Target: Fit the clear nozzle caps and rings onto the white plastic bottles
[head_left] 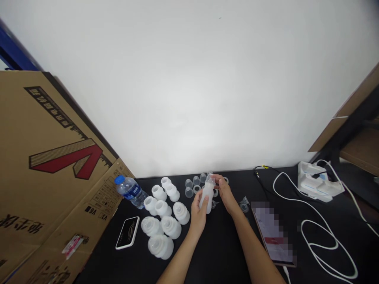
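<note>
"What's at the centre of the frame?"

"A white plastic bottle point(207, 201), held slightly tilted in two bare hands above a black bench point(220, 252), just in front of a group of small clear cups point(189, 183)."

"How do the hands hold it?"

"The left hand point(197, 216) wraps the bottle's body, its fingers point(204, 202) closed around the plastic. The right hand point(225, 194) is at the top, its fingers point(216, 179) narrowed around the neck. Their tips are partly hidden."

"What lies around them?"

"To the left, a cluster of white plastic bottle tops point(162, 221) stands on the bench, beside a water bottle with a blue cap point(130, 192) and a phone point(127, 232). To the right are a small clear piece point(244, 205), a device with a blurred screen point(272, 232), a looped white cable point(321, 232) and a white charger point(318, 181)."

"And the background?"

"A large cardboard sheet point(44, 165) fills the left side, below a white wall point(189, 79)."
</note>
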Motion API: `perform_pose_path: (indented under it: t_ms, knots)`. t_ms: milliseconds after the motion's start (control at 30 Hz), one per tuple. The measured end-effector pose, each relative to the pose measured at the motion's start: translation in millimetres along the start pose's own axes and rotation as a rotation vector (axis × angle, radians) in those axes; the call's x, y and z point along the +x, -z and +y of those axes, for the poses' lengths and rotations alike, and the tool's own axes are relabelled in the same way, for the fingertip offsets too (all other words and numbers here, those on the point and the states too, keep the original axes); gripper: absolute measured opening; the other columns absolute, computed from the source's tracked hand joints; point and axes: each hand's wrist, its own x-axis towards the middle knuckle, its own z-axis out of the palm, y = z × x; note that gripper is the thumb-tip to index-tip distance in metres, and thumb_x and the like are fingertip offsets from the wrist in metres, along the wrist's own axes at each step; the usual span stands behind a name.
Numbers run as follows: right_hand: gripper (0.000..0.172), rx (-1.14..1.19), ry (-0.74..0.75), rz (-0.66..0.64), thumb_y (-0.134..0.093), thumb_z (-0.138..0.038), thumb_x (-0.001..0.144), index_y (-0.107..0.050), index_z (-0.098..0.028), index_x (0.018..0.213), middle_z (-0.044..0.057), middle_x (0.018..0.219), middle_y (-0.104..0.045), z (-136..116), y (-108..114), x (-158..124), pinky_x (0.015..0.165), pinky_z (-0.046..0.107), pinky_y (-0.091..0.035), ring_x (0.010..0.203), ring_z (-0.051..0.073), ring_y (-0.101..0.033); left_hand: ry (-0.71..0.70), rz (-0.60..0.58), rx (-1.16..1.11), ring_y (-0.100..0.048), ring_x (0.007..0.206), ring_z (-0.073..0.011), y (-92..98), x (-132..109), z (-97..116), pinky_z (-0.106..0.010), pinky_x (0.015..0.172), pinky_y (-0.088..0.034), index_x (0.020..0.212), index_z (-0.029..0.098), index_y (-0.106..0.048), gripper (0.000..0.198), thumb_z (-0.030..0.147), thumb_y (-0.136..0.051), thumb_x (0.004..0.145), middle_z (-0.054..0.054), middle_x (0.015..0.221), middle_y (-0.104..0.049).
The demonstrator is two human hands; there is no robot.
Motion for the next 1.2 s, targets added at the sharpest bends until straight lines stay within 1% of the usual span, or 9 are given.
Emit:
perform_pose_path:
  t_ms: [267, 500, 600, 700, 800, 867, 933, 1100, 1200]
  knots:
    - [0.07, -0.041, -0.024, -0.042, -0.034, -0.084, 0.102, -0.068, -0.028, 0.127, 0.012, 0.134, -0.073, -1, 0, -1, 0.09, 0.043, -0.06, 0.12, 0.032, -0.07, 0.02, 0.022, -0.044, -0.067, 0.129, -0.0356, -1.9, -2, 5, -0.045, 0.114, -0.048, 0.128, 0.02, -0.074, 0.057, 0.066, -0.075, 0.093, -0.013, 0.131, -0.076]
    - [0.062, -0.009, -0.014, -0.099, -0.036, -0.075, 0.107, -0.065, -0.029, 0.136, 0.011, 0.137, -0.072, -2, 0, -4, 0.099, 0.044, -0.058, 0.123, 0.03, -0.069, 0.023, -0.026, -0.115, -0.07, 0.129, -0.0349, -3.1, -3, 0, -0.046, 0.113, -0.053, 0.151, 0.021, -0.061, 0.073, 0.062, -0.077, 0.093, -0.015, 0.135, -0.075]
    - [0.059, -0.015, -0.01, -0.117, -0.036, -0.072, 0.109, -0.062, -0.029, 0.141, 0.011, 0.141, -0.07, -11, -2, -7, 0.103, 0.044, -0.057, 0.127, 0.03, -0.068, 0.018, -0.031, -0.119, -0.067, 0.136, -0.0345, -3.5, -2, -1, -0.047, 0.118, -0.049, 0.152, 0.022, -0.061, 0.071, 0.061, -0.076, 0.095, -0.016, 0.144, -0.071]
    - [0.061, -0.016, -0.011, -0.098, -0.04, -0.071, 0.108, -0.057, -0.029, 0.149, 0.013, 0.143, -0.069, -17, -5, -10, 0.101, 0.044, -0.058, 0.129, 0.032, -0.068, 0.011, -0.035, -0.135, -0.065, 0.139, -0.034, -3.8, -2, -1, -0.046, 0.119, -0.049, 0.151, 0.023, -0.061, 0.069, 0.06, -0.077, 0.094, -0.015, 0.149, -0.069]
    - [0.065, 0.028, 0.003, -0.077, -0.041, -0.07, 0.108, -0.05, -0.03, 0.159, 0.013, 0.141, -0.069, -16, -6, -10, 0.097, 0.045, -0.06, 0.122, 0.032, -0.071, -0.017, -0.061, -0.107, -0.071, 0.127, -0.032, -4.1, -4, -1, -0.046, 0.114, -0.052, 0.156, 0.024, -0.055, 0.071, 0.058, -0.075, 0.097, -0.014, 0.135, -0.075]
    - [0.067, 0.06, 0.01, -0.076, -0.04, -0.071, 0.108, -0.05, -0.03, 0.159, 0.013, 0.139, -0.07, -11, -6, -8, 0.095, 0.045, -0.06, 0.117, 0.032, -0.072, -0.031, -0.08, -0.077, -0.074, 0.116, -0.0302, -4.2, -5, -3, -0.045, 0.108, -0.054, 0.158, 0.025, -0.052, 0.071, 0.057, -0.072, 0.099, -0.012, 0.125, -0.077]
    - [0.067, 0.081, 0.008, -0.068, -0.037, -0.073, 0.108, -0.054, -0.03, 0.156, 0.014, 0.139, -0.07, -5, -6, -7, 0.094, 0.046, -0.06, 0.115, 0.032, -0.072, -0.038, -0.088, -0.057, -0.074, 0.113, -0.0295, -4.3, -5, -4, -0.044, 0.106, -0.055, 0.159, 0.025, -0.051, 0.07, 0.057, -0.071, 0.1, -0.011, 0.122, -0.077]
    - [0.066, 0.086, -0.008, -0.061, -0.029, -0.071, 0.109, -0.052, -0.029, 0.155, 0.014, 0.141, -0.069, 3, -6, -5, 0.095, 0.046, -0.06, 0.122, 0.033, -0.071, -0.033, -0.054, -0.057, -0.069, 0.129, -0.0332, -4.3, -5, -5, -0.045, 0.112, -0.052, 0.156, 0.027, -0.056, 0.069, 0.058, -0.074, 0.098, -0.013, 0.14, -0.072]
    - [0.073, -0.021, -0.015, -0.072, -0.023, -0.075, 0.107, -0.046, -0.028, 0.158, 0.015, 0.141, -0.069, 3, -6, -5, 0.094, 0.046, -0.061, 0.12, 0.033, -0.072, -0.045, -0.028, -0.067, -0.064, 0.138, -0.0356, -4.4, -6, -3, -0.048, 0.12, -0.046, 0.155, 0.027, -0.06, 0.068, 0.057, -0.076, 0.096, -0.014, 0.15, -0.067]
